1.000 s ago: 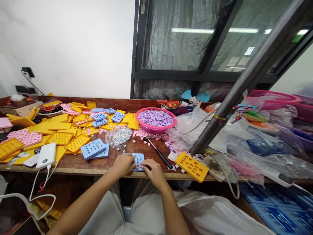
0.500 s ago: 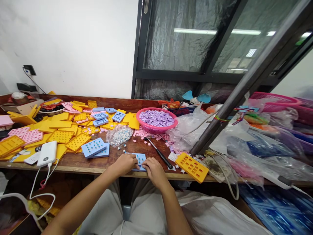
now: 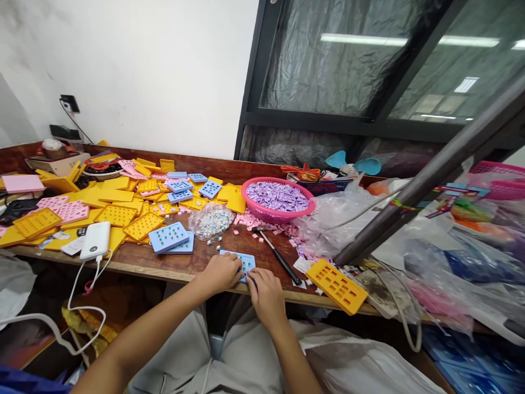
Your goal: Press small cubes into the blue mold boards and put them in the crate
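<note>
Both my hands are at the near edge of a wooden workbench, over a small blue perforated plate. My left hand lies curled over the plate's left part and hides much of it. My right hand has its fingertips at the plate's lower right corner, and whatever they touch is hidden. Small loose pink and white pieces are scattered on the wood beyond my hands. A small hammer with a black handle lies to the right of the plate.
A pink basin of lilac pieces and a clear bag of pale pieces sit beyond. Stacked blue plates, many yellow and pink plates, a white power bank and plastic bags crowd the bench.
The whole view has swung, so the bench sits further right and tilted in the frame. My hands remain at the blue plate, with no clear change in hold.
</note>
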`<action>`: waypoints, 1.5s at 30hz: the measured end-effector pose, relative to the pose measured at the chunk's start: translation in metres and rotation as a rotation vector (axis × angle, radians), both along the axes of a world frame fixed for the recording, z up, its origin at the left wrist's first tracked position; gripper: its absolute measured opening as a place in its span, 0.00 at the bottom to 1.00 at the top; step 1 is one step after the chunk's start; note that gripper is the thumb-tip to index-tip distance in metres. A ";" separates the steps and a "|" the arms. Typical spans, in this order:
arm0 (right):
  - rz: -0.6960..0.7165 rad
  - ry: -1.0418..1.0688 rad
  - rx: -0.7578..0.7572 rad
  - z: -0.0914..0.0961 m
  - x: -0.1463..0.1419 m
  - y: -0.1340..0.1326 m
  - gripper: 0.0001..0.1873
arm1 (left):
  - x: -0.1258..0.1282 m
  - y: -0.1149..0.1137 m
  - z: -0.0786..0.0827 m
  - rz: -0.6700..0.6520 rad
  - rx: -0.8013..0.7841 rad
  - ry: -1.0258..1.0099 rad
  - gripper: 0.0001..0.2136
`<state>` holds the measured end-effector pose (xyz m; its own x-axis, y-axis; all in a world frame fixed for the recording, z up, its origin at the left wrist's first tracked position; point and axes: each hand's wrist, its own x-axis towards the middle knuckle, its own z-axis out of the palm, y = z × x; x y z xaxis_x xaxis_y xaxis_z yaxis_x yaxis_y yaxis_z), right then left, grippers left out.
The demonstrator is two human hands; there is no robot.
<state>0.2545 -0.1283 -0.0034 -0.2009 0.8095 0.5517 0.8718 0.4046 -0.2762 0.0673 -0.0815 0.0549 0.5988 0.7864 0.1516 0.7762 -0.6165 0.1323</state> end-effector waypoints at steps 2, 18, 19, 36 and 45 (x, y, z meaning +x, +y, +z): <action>-0.004 0.004 0.001 -0.007 -0.002 -0.006 0.16 | 0.002 0.000 -0.004 0.028 -0.015 -0.011 0.14; 0.028 0.162 -0.047 -0.028 0.008 -0.011 0.19 | 0.015 0.003 -0.004 -0.008 0.003 0.055 0.11; 0.021 0.169 -0.037 -0.029 0.007 -0.011 0.19 | 0.012 -0.003 -0.010 -0.009 0.028 0.047 0.12; 0.247 0.365 -0.215 0.048 -0.030 0.069 0.14 | 0.009 -0.042 -0.065 0.001 0.346 -0.035 0.25; 0.308 0.041 -0.501 0.053 -0.082 0.150 0.02 | -0.057 0.011 -0.021 0.259 0.182 -0.370 0.12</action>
<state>0.1722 0.0220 0.0492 -0.4543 0.8814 0.1291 0.7194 0.4485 -0.5303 0.0105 -0.0703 0.0340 0.2670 0.8432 0.4667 0.8283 -0.4483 0.3360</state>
